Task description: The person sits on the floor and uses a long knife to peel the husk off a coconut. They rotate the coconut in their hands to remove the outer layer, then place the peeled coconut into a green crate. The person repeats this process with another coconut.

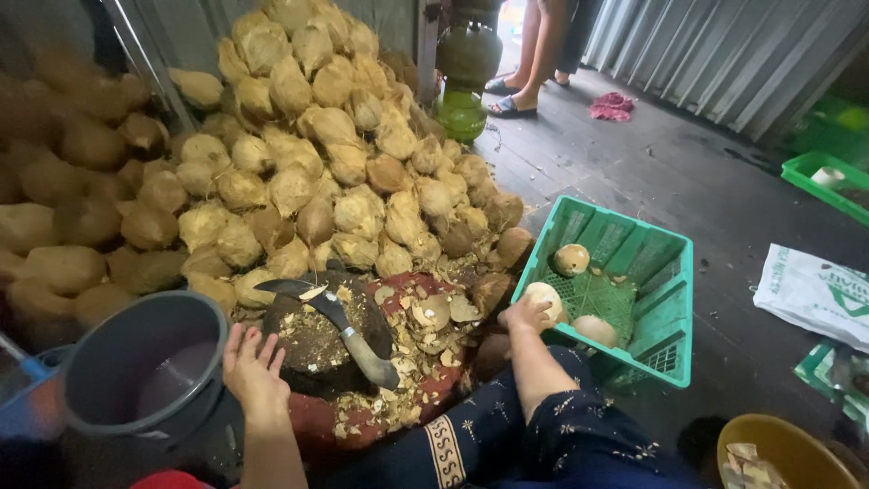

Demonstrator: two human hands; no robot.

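Presently, head view, 1 frame, listed left to right.

Item 1: left hand, fingers spread open and holding nothing, resting at the near edge of a dark round chopping block strewn with pale shell chips. A curved cleaver lies flat across the block, blade toward the left, handle toward the lap; it is just beside the hand, and contact cannot be confirmed.

Item 2: grey bucket, just left of that hand, interior looks mostly empty.

Item 3: right hand, fingers curled over a pale peeled coconut at the near rim of a green plastic crate. Whether the nut is fully lifted or resting on the rim cannot be told. 2 more peeled nuts sit inside the crate.

Handling judgement: the peeled coconut looks hard, rounded, fairly heavy for its size and possibly slick; a full-palm wrap around its widest girth would suit it best.

Item 4: large heap of husked coconuts behind the block, reaching the wall.

Item 5: green gas cylinder, another person's sandalled feet, a white sack on the floor at right.
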